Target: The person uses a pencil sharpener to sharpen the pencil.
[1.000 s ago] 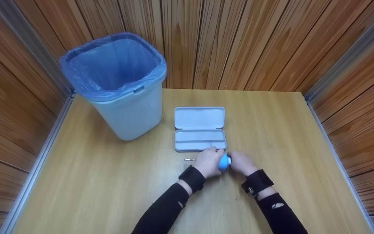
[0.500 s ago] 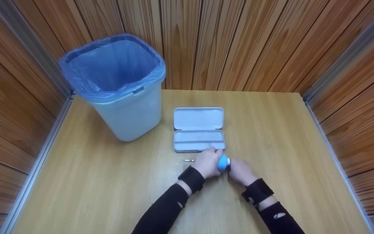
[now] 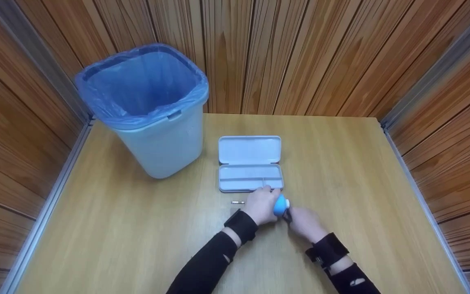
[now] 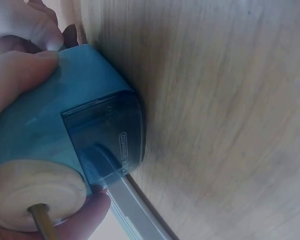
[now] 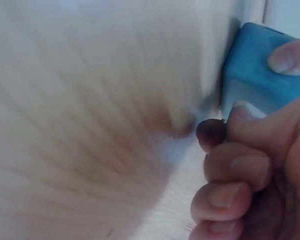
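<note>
My left hand (image 3: 260,205) grips a blue pencil sharpener (image 3: 280,205) on the table, just in front of the open pencil case (image 3: 251,178). The left wrist view shows its dark see-through shavings drawer (image 4: 110,137) and a pencil (image 4: 41,222) stuck into the round cream front. My right hand (image 3: 306,223) is at the sharpener's right end, where a dark crank arm (image 3: 287,216) slants toward the front. In the right wrist view, thumb and forefinger pinch the dark crank knob (image 5: 211,134), with the other fingers curled.
A pale waste bin (image 3: 165,147) lined with a blue bag (image 3: 145,85) stands at the back left. A short, thin piece with silvery bands (image 3: 238,202) shows left of my left hand. Wood-panelled walls (image 3: 300,53) enclose the table (image 3: 137,232).
My right hand has moved toward the table's front, swinging the crank down with it, and the dark crank arm shows more. My left hand and the sharpener have stayed put.
</note>
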Tool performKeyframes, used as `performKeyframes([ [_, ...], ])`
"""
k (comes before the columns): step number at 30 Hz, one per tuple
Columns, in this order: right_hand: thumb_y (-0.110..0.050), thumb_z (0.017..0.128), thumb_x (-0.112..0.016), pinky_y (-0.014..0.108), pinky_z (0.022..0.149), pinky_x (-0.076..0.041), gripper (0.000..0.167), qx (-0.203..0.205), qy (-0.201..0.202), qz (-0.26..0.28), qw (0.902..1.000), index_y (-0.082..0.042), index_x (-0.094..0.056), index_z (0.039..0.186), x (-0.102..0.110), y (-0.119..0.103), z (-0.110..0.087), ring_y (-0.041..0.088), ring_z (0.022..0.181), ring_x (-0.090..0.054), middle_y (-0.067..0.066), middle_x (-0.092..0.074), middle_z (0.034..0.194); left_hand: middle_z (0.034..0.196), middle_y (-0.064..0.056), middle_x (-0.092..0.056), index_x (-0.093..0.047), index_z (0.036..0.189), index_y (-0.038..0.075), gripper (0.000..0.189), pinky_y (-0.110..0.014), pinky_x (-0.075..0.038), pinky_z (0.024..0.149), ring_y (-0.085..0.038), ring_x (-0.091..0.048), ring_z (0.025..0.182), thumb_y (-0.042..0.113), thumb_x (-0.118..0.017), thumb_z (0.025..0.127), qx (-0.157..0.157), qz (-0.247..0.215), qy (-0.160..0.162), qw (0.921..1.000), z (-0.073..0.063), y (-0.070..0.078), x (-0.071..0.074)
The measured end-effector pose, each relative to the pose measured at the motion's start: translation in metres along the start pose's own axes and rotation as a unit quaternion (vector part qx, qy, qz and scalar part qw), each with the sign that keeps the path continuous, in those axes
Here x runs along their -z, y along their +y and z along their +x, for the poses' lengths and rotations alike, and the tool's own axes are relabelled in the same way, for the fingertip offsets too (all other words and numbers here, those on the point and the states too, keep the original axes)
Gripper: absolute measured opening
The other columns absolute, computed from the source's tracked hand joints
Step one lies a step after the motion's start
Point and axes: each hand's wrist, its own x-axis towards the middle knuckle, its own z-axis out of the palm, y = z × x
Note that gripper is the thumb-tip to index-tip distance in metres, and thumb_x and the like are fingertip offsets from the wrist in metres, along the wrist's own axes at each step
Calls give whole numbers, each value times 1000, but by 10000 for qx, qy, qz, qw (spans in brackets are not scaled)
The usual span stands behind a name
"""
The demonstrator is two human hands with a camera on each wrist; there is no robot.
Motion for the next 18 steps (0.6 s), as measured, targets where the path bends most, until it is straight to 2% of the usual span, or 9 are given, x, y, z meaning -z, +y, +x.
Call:
performKeyframes([
  [7, -7, 89, -65, 39, 57, -44, 11, -203, -201, 396, 9988, -11, -60, 80, 7, -2, -13, 19, 63, -47, 4, -56, 69, 103, -5, -68, -63, 117, 15, 60, -31, -54, 73, -21, -65, 88, 36, -88, 67, 58, -82, -201, 9997, 1, 1, 1],
  [13, -6, 89, -67, 38, 58, -46, 10, -33, -126, 499, 9987, -11, -62, 82, 18, -6, -24, 18, 62, -52, 4, -60, 69, 106, -4, -67, -62, 121, 16, 61, -31, -54, 77, -21, -65, 91, 35, -87, 69, 150, -105, -331, 9993, 2, 0, 1],
  [18, -8, 88, -69, 38, 59, -49, 7, 8, 3, 517, 9987, -10, -64, 84, 27, -9, -29, 16, 62, -53, 3, -62, 71, 106, -5, -67, -62, 121, 16, 61, -31, -54, 77, -21, -65, 92, 35, -87, 69, 171, -117, -295, 9993, 2, 0, 0],
])
